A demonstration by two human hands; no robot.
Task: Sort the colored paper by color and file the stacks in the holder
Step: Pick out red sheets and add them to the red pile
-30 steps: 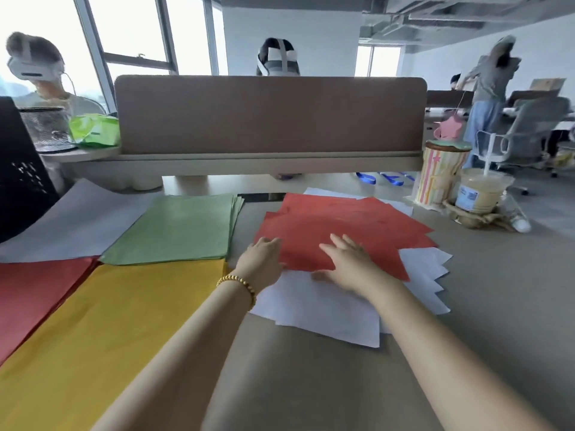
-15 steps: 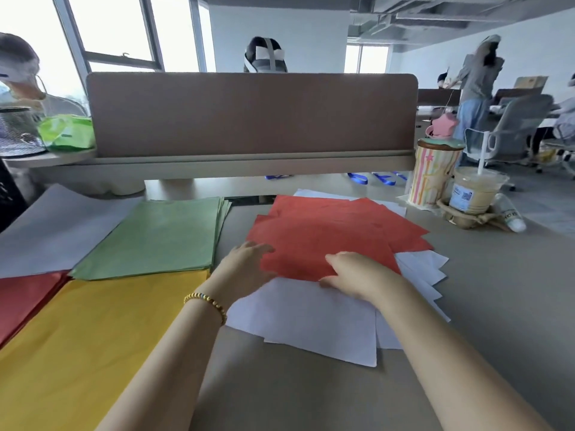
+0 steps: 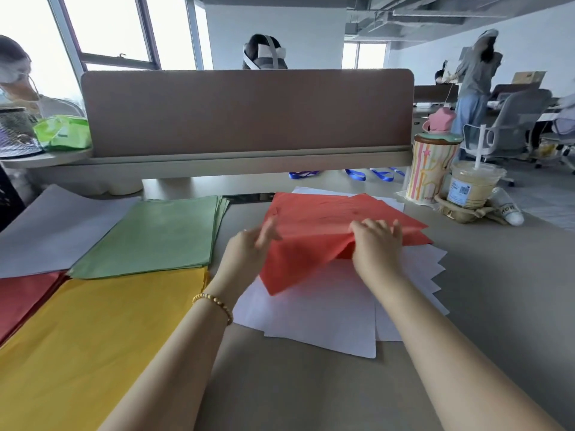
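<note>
Tube [image 3: 507, 209] reads "HOR"; cup label illegible.

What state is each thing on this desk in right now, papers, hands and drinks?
Red sheets: near edge lifted off the white paper.
White sheets: fanned out, lying flat.
Green stack: flat, squared.
Yellow stack: flat.
Right hand: grips the red sheets' edge.
Left hand: blurred, at the red sheets' left edge.
Iced drink: upright, lidded, straw in.
Striped cup: upright, lidded.

Bright window backlight, wide-angle warp, blurred left fingers [image 3: 267, 233]
</note>
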